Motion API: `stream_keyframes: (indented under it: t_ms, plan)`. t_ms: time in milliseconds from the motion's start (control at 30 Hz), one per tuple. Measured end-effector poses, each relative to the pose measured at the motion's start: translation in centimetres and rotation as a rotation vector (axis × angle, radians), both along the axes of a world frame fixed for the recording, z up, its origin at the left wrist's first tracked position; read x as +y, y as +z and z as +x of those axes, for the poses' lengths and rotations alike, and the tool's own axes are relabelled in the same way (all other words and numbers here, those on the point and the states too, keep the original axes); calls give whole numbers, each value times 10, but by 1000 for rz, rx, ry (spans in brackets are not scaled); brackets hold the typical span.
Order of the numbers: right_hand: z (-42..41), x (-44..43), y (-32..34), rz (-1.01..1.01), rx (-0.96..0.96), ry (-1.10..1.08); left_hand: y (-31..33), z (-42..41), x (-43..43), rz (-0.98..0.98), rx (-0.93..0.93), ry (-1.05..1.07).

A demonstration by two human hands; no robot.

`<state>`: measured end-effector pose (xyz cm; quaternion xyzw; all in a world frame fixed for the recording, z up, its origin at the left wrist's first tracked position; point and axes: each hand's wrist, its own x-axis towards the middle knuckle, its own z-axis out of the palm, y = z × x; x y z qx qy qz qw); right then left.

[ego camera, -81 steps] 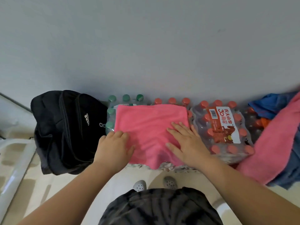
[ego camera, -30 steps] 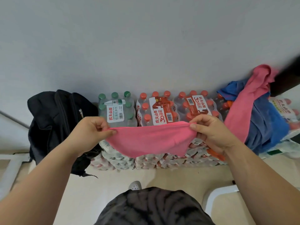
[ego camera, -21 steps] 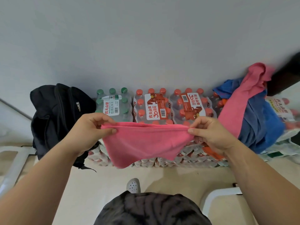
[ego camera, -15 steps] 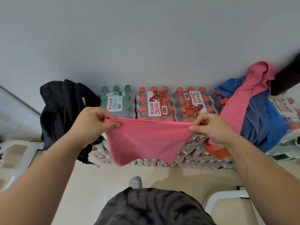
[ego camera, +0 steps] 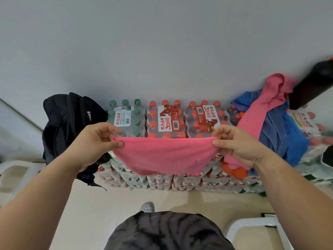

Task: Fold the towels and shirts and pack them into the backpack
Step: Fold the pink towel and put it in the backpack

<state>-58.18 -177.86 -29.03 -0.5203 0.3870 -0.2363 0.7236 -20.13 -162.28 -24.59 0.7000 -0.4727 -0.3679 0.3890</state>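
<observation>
A soft, fuzzy pink towel (ego camera: 163,156) hangs in a sagging, doubled-over curve in front of shrink-wrapped packs of water bottles (ego camera: 166,121) whose red and white labels read "农夫山泉" and "30", and the one green-capped pack (ego camera: 126,117) is labelled "饮用纯净水". The left hand (ego camera: 97,141) pinches the towel's left top corner between thumb and curled fingers, and the right hand (ego camera: 237,143) pinches the right corner likewise. The black fabric backpack (ego camera: 70,123), bearing a small white logo, slumps against the wall at the left, while more pink and blue cloth (ego camera: 273,127) lies heaped on the packs at the right.

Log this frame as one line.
phase: folding | pink towel: held up | left hand: pinches left corner | right hand: pinches right corner | backpack: left of bottle packs
</observation>
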Motion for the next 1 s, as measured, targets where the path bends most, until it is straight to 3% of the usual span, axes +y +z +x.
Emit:
stream_keyframes:
  t_ms: [167, 367, 467, 567, 733, 833, 1000]
  plan:
    - [7, 0, 10, -298, 380, 91, 3, -2, -7, 125, -358, -111]
    - [29, -8, 14, -377, 487, 124, 9, 16, -14, 107, -447, 5]
    - [53, -18, 13, -549, 613, 88, 1, 29, -25, 105, -472, 73]
    - [85, -31, 12, -524, 643, -30, -13, 41, -46, 53, -314, 220]
    - [130, -54, 0, -93, 451, -226, -39, 63, -91, 173, 110, 389]
    - [154, -65, -5, 60, 417, -339, -53, 70, -118, 221, 330, 407]
    - [177, -85, -18, 119, 427, -460, -83, 86, -153, 181, 413, 442]
